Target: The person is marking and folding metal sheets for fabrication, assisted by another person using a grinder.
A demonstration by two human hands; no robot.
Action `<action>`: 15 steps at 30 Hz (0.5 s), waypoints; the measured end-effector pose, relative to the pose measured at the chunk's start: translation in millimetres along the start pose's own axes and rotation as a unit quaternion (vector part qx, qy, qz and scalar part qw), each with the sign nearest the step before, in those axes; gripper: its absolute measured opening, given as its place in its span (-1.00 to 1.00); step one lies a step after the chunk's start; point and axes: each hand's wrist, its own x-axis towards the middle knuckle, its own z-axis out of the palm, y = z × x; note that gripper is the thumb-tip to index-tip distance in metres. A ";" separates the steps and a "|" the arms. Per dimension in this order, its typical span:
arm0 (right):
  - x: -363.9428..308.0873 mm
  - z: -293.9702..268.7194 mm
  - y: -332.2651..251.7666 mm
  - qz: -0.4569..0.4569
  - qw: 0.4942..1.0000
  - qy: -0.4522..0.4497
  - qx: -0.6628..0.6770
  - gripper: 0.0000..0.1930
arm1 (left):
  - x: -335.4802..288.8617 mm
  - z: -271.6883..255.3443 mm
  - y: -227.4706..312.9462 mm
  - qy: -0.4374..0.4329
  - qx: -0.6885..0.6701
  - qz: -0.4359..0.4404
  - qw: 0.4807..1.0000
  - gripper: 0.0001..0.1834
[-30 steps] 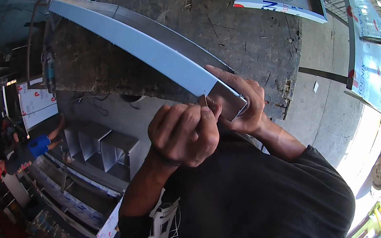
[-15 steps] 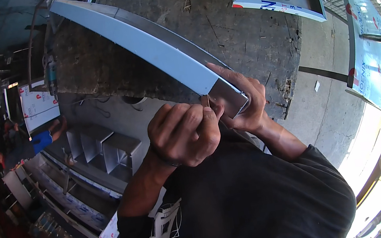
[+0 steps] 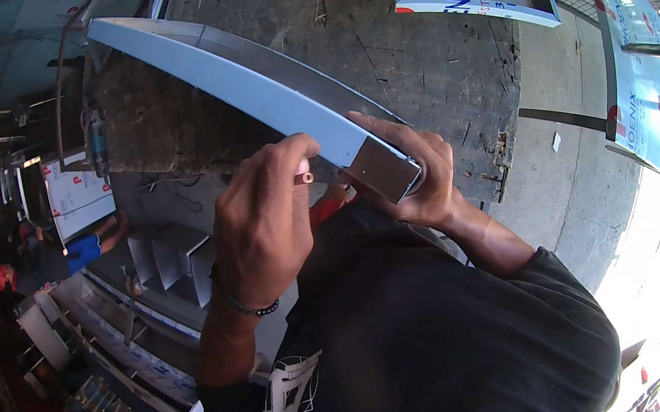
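A long, tray-like metal channel [image 3: 244, 91] with a pale blue-white outer face lies slantwise from the far left toward me. Its near end is a bare, shiny brownish patch [image 3: 383, 170]. My right hand [image 3: 427, 179] is wrapped round that end, thumb along the upper edge and fingers partly hidden behind it. Just left of the end, my left hand [image 3: 263, 216] is raised with curled fingers, apart from the bare patch. It pinches a small brown piece [image 3: 304, 178] with a round mark in its end; its kind is unclear.
The channel rests over a dark, scratched worktable [image 3: 445, 61]. A shallow metal tray [image 3: 479, 5] lies at the far right. Film-covered sheets [image 3: 644, 82] stand beyond the right side. Metal frames [image 3: 124, 339] and a box with compartments [image 3: 172, 259] stand left, near another person [image 3: 81, 253].
My left hand has moved left and up, away from the channel's near corner, with the small brown piece now showing. My right hand keeps its hold on the end.
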 end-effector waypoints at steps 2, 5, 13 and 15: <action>0.5 2.3 2.1 -0.002 1.000 0.005 0.002 -0.33 | 1.0 4.6 -0.4 -0.075 0.037 0.001 0.996 -0.66; 2.8 -0.7 -1.7 -0.001 1.000 0.004 0.004 -0.35 | 0.1 4.9 5.2 -0.074 0.074 0.041 0.994 -0.60; -16.0 4.1 10.7 0.031 0.999 0.019 0.011 -0.21 | -2.4 4.4 12.4 -0.042 0.248 0.173 0.952 -0.72; -17.0 3.3 9.7 0.075 0.997 0.017 0.014 -0.17 | -3.3 4.3 15.2 -0.040 0.271 0.166 0.947 -0.75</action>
